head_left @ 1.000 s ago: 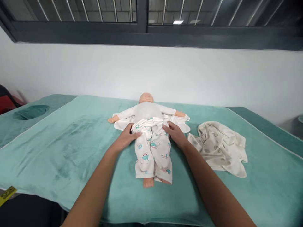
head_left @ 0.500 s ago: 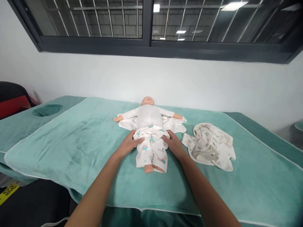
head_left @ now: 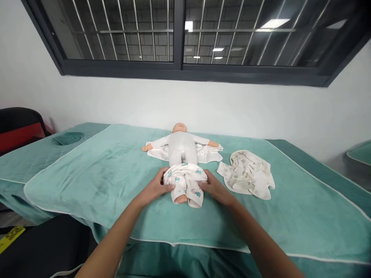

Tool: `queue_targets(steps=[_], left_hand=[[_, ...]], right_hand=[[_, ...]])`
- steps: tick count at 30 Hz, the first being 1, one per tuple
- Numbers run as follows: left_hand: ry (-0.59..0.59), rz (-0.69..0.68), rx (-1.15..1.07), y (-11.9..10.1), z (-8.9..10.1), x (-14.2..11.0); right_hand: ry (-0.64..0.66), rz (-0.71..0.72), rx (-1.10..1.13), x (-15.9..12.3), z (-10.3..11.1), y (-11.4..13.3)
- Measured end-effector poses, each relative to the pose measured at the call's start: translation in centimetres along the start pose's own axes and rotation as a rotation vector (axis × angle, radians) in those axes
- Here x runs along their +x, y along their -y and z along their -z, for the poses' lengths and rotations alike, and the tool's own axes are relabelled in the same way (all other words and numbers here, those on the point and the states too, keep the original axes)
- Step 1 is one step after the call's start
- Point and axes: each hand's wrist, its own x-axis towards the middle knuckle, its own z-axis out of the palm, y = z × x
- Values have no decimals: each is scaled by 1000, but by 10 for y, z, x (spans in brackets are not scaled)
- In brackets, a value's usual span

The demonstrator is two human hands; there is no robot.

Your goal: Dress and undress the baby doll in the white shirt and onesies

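Observation:
A baby doll point(head_left: 182, 146) lies on its back on a teal towel point(head_left: 95, 177), arms spread, with an opened white top under it. White patterned trousers point(head_left: 187, 182) are bunched low around its legs, and one foot pokes out at the bottom. My left hand point(head_left: 155, 187) grips the trousers' waistband on the left side. My right hand point(head_left: 215, 187) grips the same waistband on the right side.
A crumpled cream patterned cloth point(head_left: 247, 173) lies on the towel to the right of the doll. The towel covers a teal padded table point(head_left: 333, 170) against a white wall below a barred window. A red and black chair point(head_left: 17, 129) stands at far left.
Both hands have slid the trousers down from the doll's waist toward its feet. The camera has pulled back and tilted up, showing more window.

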Motion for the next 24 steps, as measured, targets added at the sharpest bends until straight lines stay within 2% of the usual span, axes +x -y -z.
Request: queue_targets(steps=[2, 3, 5, 7, 9, 11, 16, 18, 21, 24], left_hand=[[119, -61, 105, -1, -2, -14], [120, -68, 191, -2, -6, -20], [45, -62, 337, -4, -19, -29], [-53, -38, 373, -10, -33, -34], [-110, 14, 323, -21, -42, -38], [-99, 62, 200, -37, -44, -42], [119, 196, -247, -85, -23, -42], [160, 160, -316, -98, -10, -33], [338, 77, -223, -115, 12, -17], [592, 97, 108, -138, 31, -1]], right_hand=[[102, 63, -59, -17, -1, 3], [86, 86, -120, -23, -4, 5], [-22, 106, -274, -31, -14, 8], [-112, 94, -406, -34, -22, 12], [-124, 64, -479, -36, -25, 19], [-62, 38, -420, -39, -21, 27], [297, 56, 194, -35, 11, 54], [352, 35, 261, -23, 28, 66], [355, -45, 90, -3, 54, 86], [415, -40, -279, 14, 72, 116]])
